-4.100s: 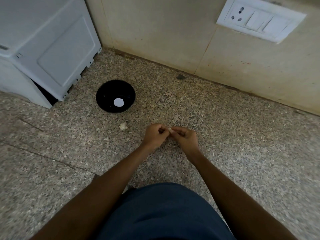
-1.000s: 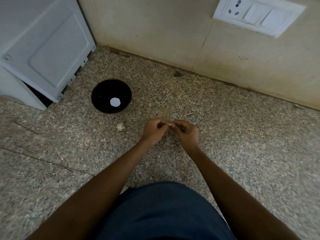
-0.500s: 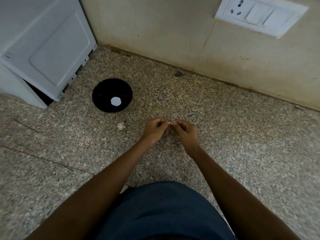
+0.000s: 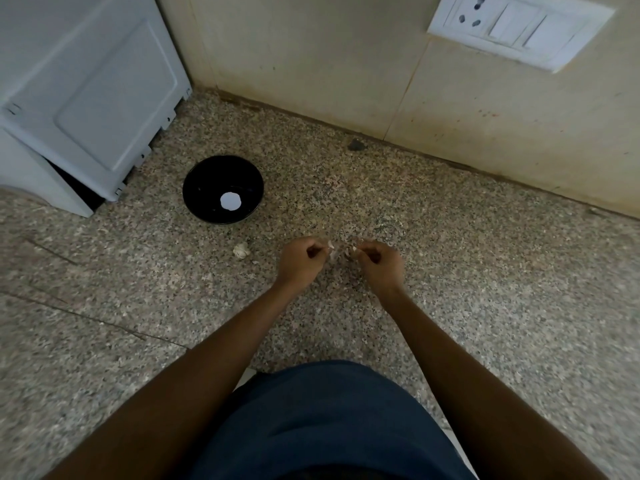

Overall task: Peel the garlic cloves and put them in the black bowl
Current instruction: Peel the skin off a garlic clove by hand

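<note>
Both hands are held just above the speckled stone counter (image 4: 485, 306), fingers curled in, a small gap between them. The left hand (image 4: 300, 262) pinches a small pale piece, a garlic clove (image 4: 330, 244) or its skin, at its fingertips; the piece pokes out toward the right hand, but it is too small and blurred to tell its long axis or which end points where. The right hand (image 4: 381, 266) has its fingers pinched together on a whitish scrap (image 4: 354, 250), probably skin, at the side facing the left hand; the scrap is too small to be sure of. To the left of the grip, near the left hand and apart from it, a pale garlic piece (image 4: 241, 251) lies on the counter. Farther from the grip, beyond that piece and to the left, stands the black bowl (image 4: 204, 188), upright, with a round white spot (image 4: 230, 201) at its bottom. Nothing lies between the hands and the bowl except the loose piece, off to one side. Left of the bowl a white appliance (image 4: 90, 98) sits on the counter. Beyond the grip rises a beige tiled wall (image 4: 311, 64), a dark chip (image 4: 355, 145) at its foot, and a white switch plate (image 4: 519, 27) up and to the right.
</note>
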